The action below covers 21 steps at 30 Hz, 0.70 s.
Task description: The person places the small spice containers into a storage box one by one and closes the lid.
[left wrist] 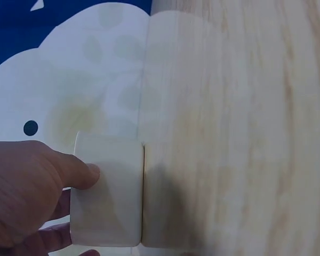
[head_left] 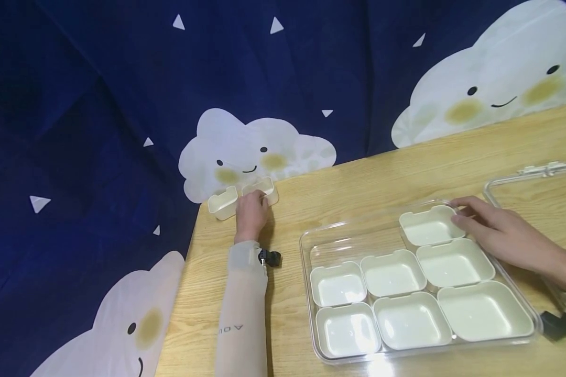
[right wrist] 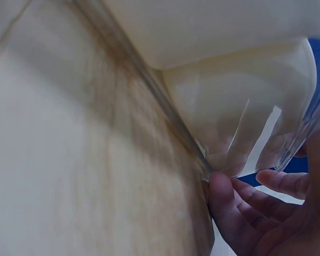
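Note:
At the back left of the table, my left hand [head_left: 252,213] holds a small cream bin [head_left: 272,198] by its wall. In the left wrist view, the thumb lies against the side of this cream bin [left wrist: 114,197], with the other fingers partly hidden behind it. A second cream bin [head_left: 226,211] stands just left of the hand. My right hand [head_left: 504,233] grips the far right corner of a clear plastic box [head_left: 330,254]. Thumb and fingertips meet at that corner in the right wrist view. Several cream bins [head_left: 393,275] sit inside the box; its back left part is bare.
A clear lid-like panel [head_left: 495,183] with a white latch lies at the right, partly behind my right forearm. A dark blue curtain [head_left: 283,68] with white clouds hangs along the table's back and left edges. Wood tabletop [head_left: 287,225] lies between the box and the back bins.

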### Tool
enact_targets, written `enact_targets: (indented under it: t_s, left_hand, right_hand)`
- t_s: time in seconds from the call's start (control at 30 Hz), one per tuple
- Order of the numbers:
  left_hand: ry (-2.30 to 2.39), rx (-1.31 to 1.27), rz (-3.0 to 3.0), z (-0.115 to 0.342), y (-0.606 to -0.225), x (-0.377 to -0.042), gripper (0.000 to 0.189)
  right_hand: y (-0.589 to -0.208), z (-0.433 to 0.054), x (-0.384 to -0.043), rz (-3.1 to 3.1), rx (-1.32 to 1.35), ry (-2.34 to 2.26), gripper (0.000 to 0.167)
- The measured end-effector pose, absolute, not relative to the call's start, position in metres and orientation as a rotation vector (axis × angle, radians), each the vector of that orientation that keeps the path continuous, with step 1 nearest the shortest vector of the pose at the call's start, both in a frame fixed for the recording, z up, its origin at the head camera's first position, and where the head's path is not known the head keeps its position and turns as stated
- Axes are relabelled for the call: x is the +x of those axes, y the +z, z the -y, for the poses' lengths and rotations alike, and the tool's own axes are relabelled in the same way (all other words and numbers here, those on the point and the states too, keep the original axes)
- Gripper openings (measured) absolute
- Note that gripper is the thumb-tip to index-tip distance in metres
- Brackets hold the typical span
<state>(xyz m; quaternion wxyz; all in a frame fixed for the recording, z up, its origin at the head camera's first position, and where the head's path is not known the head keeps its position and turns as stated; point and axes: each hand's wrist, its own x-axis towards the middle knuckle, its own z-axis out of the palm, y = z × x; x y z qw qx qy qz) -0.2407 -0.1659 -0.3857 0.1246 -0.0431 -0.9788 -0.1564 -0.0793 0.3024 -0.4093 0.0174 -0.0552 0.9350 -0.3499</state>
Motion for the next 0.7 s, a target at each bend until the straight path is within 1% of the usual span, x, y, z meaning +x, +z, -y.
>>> enact_targets:
  t_s: [0.37, 0.7]
  left_hand:
    - [-0.611, -0.066, 2.837, 0.163, -0.384, -0.230, 0.018]
    - [-0.568, -0.085, 2.851, 0.161, -0.384, -0.226, 0.017]
  right_hand:
    - [-0.410, -0.303, -0.079, -2.910, -0.171, -1.082, 0.042]
    - [-0.412, -0.305, -0.082, -2.913, -0.178, -1.074, 0.043]
